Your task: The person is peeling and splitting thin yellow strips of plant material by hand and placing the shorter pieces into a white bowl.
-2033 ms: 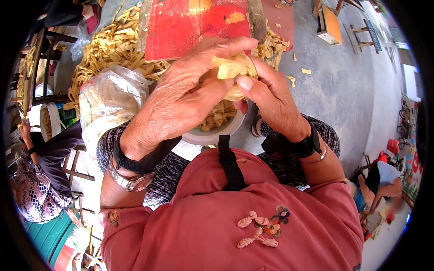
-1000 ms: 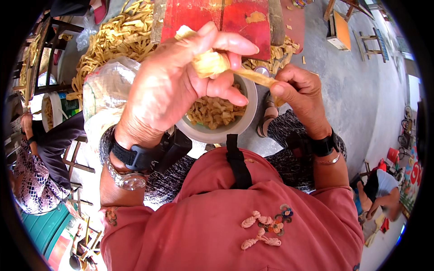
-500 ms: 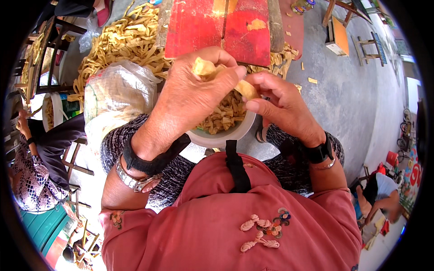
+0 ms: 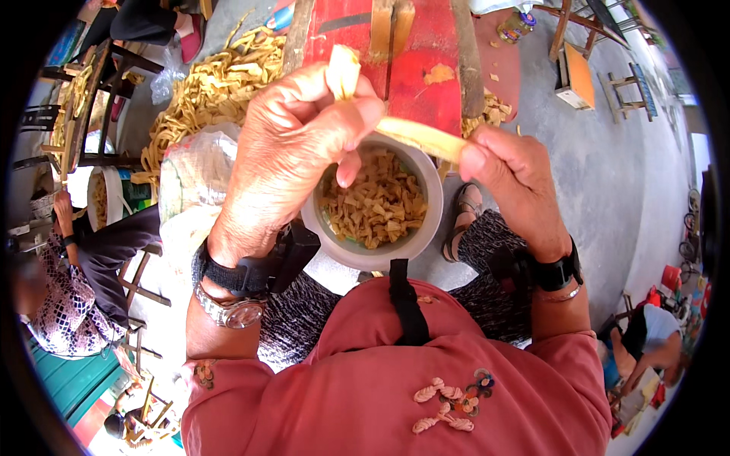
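Between my hands stretches a long, limp, pale yellow vegetable strip (image 4: 422, 137), which looks dried or pickled. My left hand (image 4: 293, 137) is closed round one part of it, and a folded end stands up above the thumb. My right hand (image 4: 517, 175) pinches the other end between thumb and fingers, off to the right. Below them, between my knees, sits a round pale tub (image 4: 435, 209) holding many small yellow-brown pieces (image 4: 372, 201). The left palm's inner side is hidden.
Ahead is a red wooden bench (image 4: 422, 95). A heap of long yellow strips (image 4: 220, 83) lies on the floor at the far left, behind a clear plastic sack (image 4: 194, 167). A seated person (image 4: 68, 296) works at the left. Stools (image 4: 631, 91) stand at the far right.
My hands have moved apart, the right one going right, and the strip is now drawn out between them. My view has shifted, showing more of the tub.
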Demonstrator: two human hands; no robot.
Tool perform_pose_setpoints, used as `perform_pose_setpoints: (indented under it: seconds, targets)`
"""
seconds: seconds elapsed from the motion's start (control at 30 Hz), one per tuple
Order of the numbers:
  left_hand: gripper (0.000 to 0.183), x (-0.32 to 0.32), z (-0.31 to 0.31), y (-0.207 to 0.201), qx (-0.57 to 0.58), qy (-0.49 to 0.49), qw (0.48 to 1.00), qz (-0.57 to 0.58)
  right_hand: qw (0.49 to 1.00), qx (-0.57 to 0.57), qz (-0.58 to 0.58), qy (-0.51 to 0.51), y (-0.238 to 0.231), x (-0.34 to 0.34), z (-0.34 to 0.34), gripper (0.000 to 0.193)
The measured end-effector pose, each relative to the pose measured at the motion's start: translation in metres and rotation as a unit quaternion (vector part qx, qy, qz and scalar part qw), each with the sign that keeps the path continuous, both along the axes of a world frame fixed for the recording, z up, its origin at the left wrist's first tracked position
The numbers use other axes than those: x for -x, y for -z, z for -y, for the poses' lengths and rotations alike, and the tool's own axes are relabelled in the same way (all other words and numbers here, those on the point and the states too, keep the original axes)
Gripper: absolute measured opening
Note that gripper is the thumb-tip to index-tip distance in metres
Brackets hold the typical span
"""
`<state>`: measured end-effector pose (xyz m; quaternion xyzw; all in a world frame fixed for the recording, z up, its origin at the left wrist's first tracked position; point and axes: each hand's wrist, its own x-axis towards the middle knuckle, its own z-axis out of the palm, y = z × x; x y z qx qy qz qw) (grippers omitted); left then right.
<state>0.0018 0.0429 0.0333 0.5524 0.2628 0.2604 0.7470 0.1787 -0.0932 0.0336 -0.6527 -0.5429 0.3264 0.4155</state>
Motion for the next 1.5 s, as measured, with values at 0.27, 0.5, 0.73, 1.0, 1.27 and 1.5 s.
perform_pose_setpoints:
  seconds: [0.27,0.5,0.73,1.0,1.27,1.5]
  targets:
    - [0.007,-0.029,-0.026,-0.009,-0.102,-0.072,0.992,0.029,0.984,-0.137,0.088,0.071,0.001,-0.011,-0.047,0.022]
    - [0.013,-0.038,-0.045,0.044,-0.466,-0.153,0.82,-0.295,0.95,-0.11,0.281,0.086,0.037,-0.011,-0.061,0.02]
    - [0.021,0.004,-0.002,0.019,-0.315,0.119,0.901,-0.275,0.985,-0.085,0.151,0.005,0.005,0.021,-0.019,0.017]
    - [0.041,0.0,0.022,0.049,0.039,0.267,0.946,-0.18,0.949,-0.203,0.141,-0.194,0.033,0.072,0.009,0.016]
    - [0.031,-0.014,0.029,0.078,-0.1,0.222,0.958,-0.151,0.957,-0.174,0.069,-0.222,0.049,0.082,0.031,0.013]
    - [0.019,-0.026,0.031,0.083,-0.231,0.228,0.945,0.026,0.936,-0.105,0.337,0.016,0.074,0.0,0.049,0.029]
